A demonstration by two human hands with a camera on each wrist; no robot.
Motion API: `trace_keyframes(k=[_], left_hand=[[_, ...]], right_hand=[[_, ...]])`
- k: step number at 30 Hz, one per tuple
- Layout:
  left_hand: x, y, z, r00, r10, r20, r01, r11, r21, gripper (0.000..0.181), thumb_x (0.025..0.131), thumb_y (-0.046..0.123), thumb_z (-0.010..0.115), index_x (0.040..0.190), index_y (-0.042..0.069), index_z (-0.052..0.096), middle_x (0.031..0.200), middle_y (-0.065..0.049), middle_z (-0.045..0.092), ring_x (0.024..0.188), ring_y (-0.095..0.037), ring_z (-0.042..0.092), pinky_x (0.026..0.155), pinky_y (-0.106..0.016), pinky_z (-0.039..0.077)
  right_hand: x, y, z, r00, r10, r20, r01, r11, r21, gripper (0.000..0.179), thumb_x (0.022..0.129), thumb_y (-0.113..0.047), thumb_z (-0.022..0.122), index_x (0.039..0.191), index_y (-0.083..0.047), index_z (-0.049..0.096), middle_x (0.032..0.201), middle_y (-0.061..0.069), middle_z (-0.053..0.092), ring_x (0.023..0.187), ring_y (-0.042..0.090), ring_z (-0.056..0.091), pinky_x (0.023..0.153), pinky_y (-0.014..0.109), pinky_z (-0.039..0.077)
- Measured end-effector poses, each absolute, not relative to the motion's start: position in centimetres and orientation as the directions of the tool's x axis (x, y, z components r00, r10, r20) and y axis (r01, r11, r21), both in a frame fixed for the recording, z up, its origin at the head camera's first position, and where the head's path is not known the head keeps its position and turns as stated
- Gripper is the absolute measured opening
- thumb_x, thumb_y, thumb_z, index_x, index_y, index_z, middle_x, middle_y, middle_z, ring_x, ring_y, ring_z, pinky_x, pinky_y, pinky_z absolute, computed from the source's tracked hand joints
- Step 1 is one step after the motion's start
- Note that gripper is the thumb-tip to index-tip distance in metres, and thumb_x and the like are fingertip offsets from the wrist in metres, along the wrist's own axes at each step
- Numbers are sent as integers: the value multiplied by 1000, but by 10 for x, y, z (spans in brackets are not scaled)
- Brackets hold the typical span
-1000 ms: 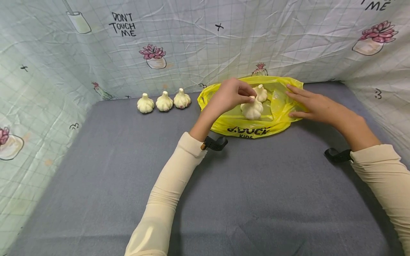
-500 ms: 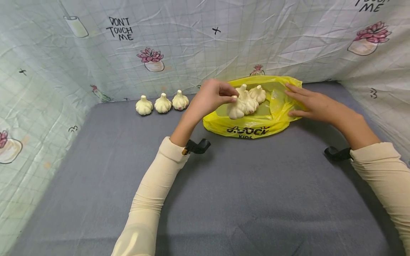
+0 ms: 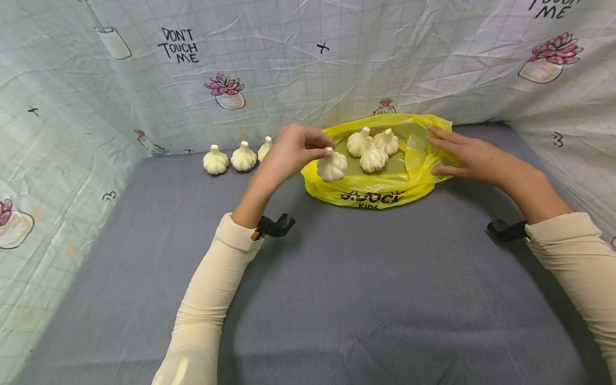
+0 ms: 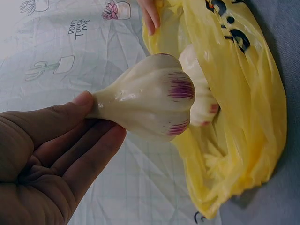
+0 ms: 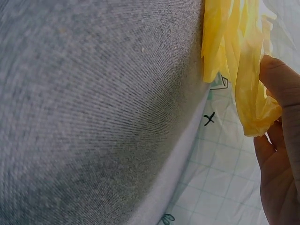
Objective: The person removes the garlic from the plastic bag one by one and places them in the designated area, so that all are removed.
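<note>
My left hand (image 3: 291, 152) pinches the stem of a white garlic bulb (image 3: 332, 166) between thumb and fingertips, over the left side of a yellow plastic bag (image 3: 332, 195). Purple streaks mark the bulb's round end in the left wrist view. Inside the bag's wide mouth sit three more garlic bulbs (image 3: 373, 156), close together. At the right end, my right hand (image 3: 481, 160) rests on the bag with fingers straight and spread; the right wrist view shows its thumb (image 5: 277, 77) against the yellow plastic.
Three garlic bulbs stand in a row at the back left; the rightmost (image 3: 264, 148) is partly behind my left hand. A printed cloth (image 3: 289, 64) hangs behind and beside the grey tabletop (image 3: 366, 289).
My left hand has moved left with the garlic bulb, from the middle of the bag to its left side. The bulbs in the bag now show in full. The right hand stays put.
</note>
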State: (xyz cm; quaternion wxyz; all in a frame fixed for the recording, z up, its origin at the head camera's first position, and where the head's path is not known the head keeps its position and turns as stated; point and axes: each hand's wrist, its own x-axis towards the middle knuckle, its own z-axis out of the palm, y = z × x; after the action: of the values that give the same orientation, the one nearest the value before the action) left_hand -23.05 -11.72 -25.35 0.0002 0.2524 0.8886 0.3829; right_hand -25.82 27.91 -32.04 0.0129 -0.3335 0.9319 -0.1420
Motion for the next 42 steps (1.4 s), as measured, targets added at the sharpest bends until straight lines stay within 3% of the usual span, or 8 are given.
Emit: trace_keyframes(k=[20, 31, 36, 42], left_hand=[[-224, -162, -254, -917, 354, 185, 385, 660, 646, 16, 93, 11, 76, 107, 5, 80, 105, -10, 77, 99, -20, 73, 87, -34, 57], [-221, -192, -256, -927, 313, 204, 372, 713, 594, 14, 93, 11, 76, 106, 7, 81, 103, -7, 77, 93, -18, 74, 78, -31, 56], [-221, -204, -258, -934, 286, 214, 356, 722, 594, 17, 91, 8, 77, 108, 3, 80, 107, -11, 77, 99, -23, 74, 83, -34, 59], [-221, -219, -258, -939, 269, 214, 344, 741, 577, 19, 91, 8, 77, 109, 4, 79, 109, -13, 76, 99, -25, 74, 73, -18, 54]], right_hand=[[-258, 270, -327, -771, -630, 89, -626, 728, -279, 81, 96, -26, 74, 160, -4, 30, 169, 14, 17, 142, 53, 32, 110, 67, 32], [-260, 265, -330, -761, -641, 97, -638, 715, -286, 81, 96, -24, 74, 159, -1, 29, 169, 15, 15, 143, 53, 31, 111, 67, 30], [-261, 262, -330, -757, -646, 100, -644, 709, -288, 80, 96, -25, 73, 159, 0, 29, 169, 15, 15, 142, 53, 31, 111, 66, 31], [-263, 259, -330, -748, -655, 106, -652, 696, -299, 80, 96, -24, 73, 158, 1, 29, 169, 17, 15, 144, 52, 29, 114, 65, 28]])
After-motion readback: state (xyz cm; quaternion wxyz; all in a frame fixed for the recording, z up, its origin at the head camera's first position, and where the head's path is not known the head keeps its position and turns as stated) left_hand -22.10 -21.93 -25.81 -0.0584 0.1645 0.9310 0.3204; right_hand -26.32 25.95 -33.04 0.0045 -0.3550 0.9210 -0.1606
